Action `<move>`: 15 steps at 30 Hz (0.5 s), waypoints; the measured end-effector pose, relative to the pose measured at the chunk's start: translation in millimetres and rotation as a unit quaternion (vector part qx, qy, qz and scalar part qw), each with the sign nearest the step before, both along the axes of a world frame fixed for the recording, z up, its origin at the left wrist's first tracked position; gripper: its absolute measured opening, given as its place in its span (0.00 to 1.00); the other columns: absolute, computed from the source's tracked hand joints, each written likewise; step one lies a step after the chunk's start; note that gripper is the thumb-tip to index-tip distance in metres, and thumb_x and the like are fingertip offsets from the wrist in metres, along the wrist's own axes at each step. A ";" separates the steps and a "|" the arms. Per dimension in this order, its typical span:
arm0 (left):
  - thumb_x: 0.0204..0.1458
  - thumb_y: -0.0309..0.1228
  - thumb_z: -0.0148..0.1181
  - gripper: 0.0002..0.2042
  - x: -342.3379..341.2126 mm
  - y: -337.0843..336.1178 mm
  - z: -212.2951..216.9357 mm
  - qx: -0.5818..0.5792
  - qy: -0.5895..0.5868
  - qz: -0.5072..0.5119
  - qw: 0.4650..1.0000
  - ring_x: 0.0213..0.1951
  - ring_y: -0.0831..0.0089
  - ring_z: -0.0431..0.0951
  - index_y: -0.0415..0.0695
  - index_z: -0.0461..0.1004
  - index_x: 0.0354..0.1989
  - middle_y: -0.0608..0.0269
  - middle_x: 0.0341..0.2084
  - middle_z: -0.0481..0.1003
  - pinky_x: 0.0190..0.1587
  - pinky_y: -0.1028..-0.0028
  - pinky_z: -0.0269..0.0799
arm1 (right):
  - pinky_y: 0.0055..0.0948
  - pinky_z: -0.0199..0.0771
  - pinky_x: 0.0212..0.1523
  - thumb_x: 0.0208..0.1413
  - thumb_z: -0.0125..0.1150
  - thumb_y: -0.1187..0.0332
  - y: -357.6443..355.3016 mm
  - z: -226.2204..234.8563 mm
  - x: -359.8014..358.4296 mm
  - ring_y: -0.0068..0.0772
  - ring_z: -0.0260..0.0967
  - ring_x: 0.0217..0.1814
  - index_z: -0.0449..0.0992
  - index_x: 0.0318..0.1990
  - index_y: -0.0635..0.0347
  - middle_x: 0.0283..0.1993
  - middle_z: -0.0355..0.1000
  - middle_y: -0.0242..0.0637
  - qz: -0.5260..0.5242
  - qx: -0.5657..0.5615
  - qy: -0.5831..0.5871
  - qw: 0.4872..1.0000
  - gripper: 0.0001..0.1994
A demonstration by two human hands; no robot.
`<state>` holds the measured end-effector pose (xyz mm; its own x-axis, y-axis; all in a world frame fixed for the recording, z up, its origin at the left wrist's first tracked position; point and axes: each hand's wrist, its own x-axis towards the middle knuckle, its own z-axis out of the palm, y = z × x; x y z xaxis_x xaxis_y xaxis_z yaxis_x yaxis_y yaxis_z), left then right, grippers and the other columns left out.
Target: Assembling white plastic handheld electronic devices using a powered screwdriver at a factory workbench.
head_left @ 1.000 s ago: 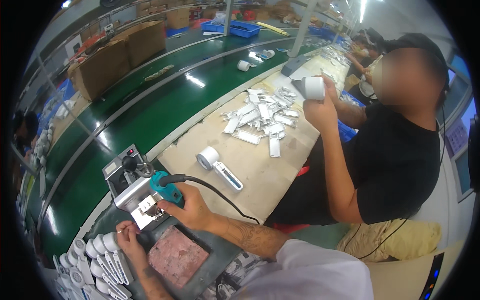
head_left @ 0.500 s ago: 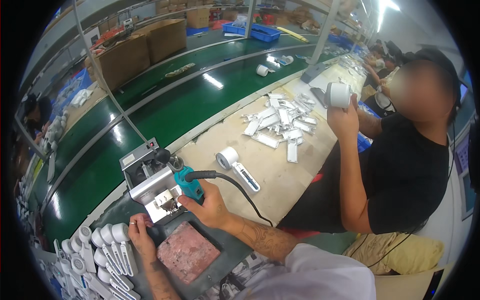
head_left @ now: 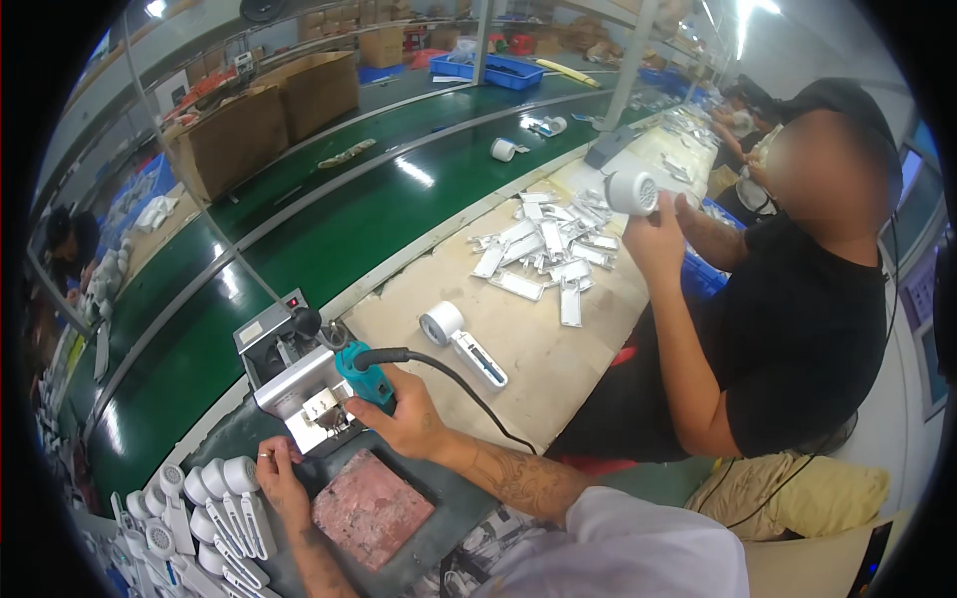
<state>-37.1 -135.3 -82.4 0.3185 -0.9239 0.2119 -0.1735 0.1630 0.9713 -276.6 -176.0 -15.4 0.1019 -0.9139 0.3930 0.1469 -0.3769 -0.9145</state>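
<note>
Head view shows the right hand with its grip clenched around a teal soldering iron, whose tip meets a small part on the metal fixture standing on the table. Just below that fixture, the left hand pinches the part's edge with its fingertips, beside a pink sponge pad. Right of the fixture lies a white hair dryer.

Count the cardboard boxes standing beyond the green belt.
2: one large box at the far left of the belt, a second box just right of it. More may stand further back, too small to tell.
</note>
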 end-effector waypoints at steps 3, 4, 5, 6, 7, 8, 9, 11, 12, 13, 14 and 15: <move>0.66 0.30 0.49 0.09 7.3 2.0 -5.9 0.006 0.002 0.003 1.000 0.29 0.80 0.66 0.39 0.71 0.35 0.67 0.26 0.69 0.36 0.79 0.63 | 0.30 0.70 0.42 0.58 0.65 0.65 0.8 3.1 1.7 0.31 0.69 0.38 0.73 0.48 0.64 0.37 0.72 0.39 -0.006 -0.027 0.014 1.000 0.16; 0.66 0.30 0.49 0.09 9.4 1.8 -5.9 0.002 0.004 0.001 1.000 0.29 0.80 0.66 0.40 0.71 0.35 0.67 0.26 0.69 0.36 0.79 0.63 | 0.30 0.70 0.42 0.58 0.65 0.64 -0.3 3.0 4.5 0.31 0.69 0.38 0.73 0.47 0.64 0.37 0.72 0.38 -0.004 -0.028 0.004 1.000 0.15; 0.67 0.32 0.49 0.10 9.2 0.7 -6.3 -0.011 -0.018 0.006 1.000 0.28 0.81 0.66 0.39 0.72 0.36 0.69 0.26 0.67 0.35 0.80 0.64 | 0.30 0.70 0.42 0.58 0.65 0.64 -0.6 1.9 4.1 0.31 0.69 0.38 0.73 0.47 0.64 0.37 0.72 0.38 -0.009 -0.026 0.006 1.000 0.15; 0.67 0.32 0.49 0.10 6.6 0.6 -6.8 -0.010 -0.016 0.002 1.000 0.28 0.81 0.66 0.39 0.72 0.36 0.69 0.26 0.67 0.35 0.80 0.64 | 0.27 0.69 0.39 0.58 0.66 0.64 -0.7 0.8 2.8 0.25 0.67 0.36 0.73 0.49 0.65 0.35 0.72 0.35 -0.005 -0.028 0.007 1.000 0.17; 0.67 0.32 0.49 0.10 6.5 0.2 -6.4 -0.011 -0.008 0.000 1.000 0.28 0.81 0.66 0.39 0.72 0.36 0.69 0.26 0.67 0.35 0.80 0.64 | 0.23 0.68 0.36 0.57 0.67 0.64 -0.8 2.7 2.6 0.19 0.65 0.34 0.72 0.52 0.66 0.33 0.71 0.31 0.001 -0.031 0.006 1.000 0.20; 0.67 0.32 0.49 0.10 6.9 0.0 -5.5 -0.014 0.001 -0.002 1.000 0.28 0.81 0.66 0.39 0.71 0.36 0.69 0.26 0.67 0.35 0.80 0.63 | 0.23 0.68 0.36 0.57 0.67 0.64 0.8 6.2 1.6 0.19 0.65 0.34 0.72 0.52 0.66 0.33 0.71 0.31 -0.001 -0.032 0.005 0.999 0.20; 0.67 0.32 0.49 0.10 8.9 0.7 -5.2 -0.015 0.000 -0.003 1.000 0.28 0.81 0.66 0.39 0.71 0.36 0.69 0.26 0.67 0.35 0.80 0.63 | 0.27 0.69 0.39 0.58 0.65 0.64 3.6 11.4 0.6 0.25 0.67 0.36 0.72 0.49 0.65 0.35 0.72 0.35 0.007 -0.023 0.008 1.000 0.17; 0.67 0.32 0.49 0.10 10.1 -0.6 -10.8 0.002 0.000 -0.010 1.000 0.28 0.81 0.65 0.39 0.71 0.37 0.69 0.26 0.67 0.35 0.80 0.63 | 0.31 0.70 0.42 0.59 0.64 0.64 1.3 9.2 -1.6 0.32 0.69 0.38 0.72 0.47 0.64 0.36 0.72 0.39 0.016 -0.010 0.012 1.000 0.14; 0.67 0.32 0.49 0.10 9.4 -2.2 -13.4 0.004 0.000 -0.010 1.000 0.28 0.81 0.65 0.39 0.71 0.37 0.69 0.26 0.67 0.35 0.80 0.63 | 0.31 0.70 0.42 0.59 0.64 0.64 -0.8 5.5 -1.7 0.32 0.70 0.38 0.72 0.47 0.64 0.36 0.72 0.39 0.011 -0.016 0.017 1.000 0.15; 0.67 0.32 0.49 0.10 7.0 -0.7 -11.4 -0.003 0.001 -0.010 1.000 0.28 0.81 0.65 0.39 0.71 0.36 0.69 0.26 0.67 0.35 0.80 0.63 | 0.31 0.70 0.42 0.59 0.64 0.64 0.7 4.8 -1.5 0.32 0.70 0.38 0.72 0.47 0.64 0.36 0.72 0.39 0.006 -0.023 0.022 0.999 0.15; 0.66 0.32 0.49 0.10 5.5 0.2 -10.1 -0.009 0.001 -0.010 1.000 0.28 0.81 0.65 0.39 0.71 0.36 0.69 0.26 0.67 0.35 0.80 0.63 | 0.31 0.70 0.42 0.59 0.64 0.64 1.6 5.1 -1.6 0.32 0.70 0.38 0.72 0.47 0.64 0.36 0.72 0.39 0.007 -0.023 0.022 0.999 0.15; 0.66 0.32 0.49 0.10 5.3 0.2 -9.6 -0.008 0.001 -0.009 1.000 0.28 0.81 0.65 0.39 0.71 0.36 0.69 0.26 0.67 0.35 0.80 0.63 | 0.30 0.70 0.43 0.59 0.64 0.63 1.9 5.5 -1.8 0.33 0.70 0.38 0.72 0.47 0.65 0.36 0.72 0.40 0.006 -0.020 0.026 0.999 0.15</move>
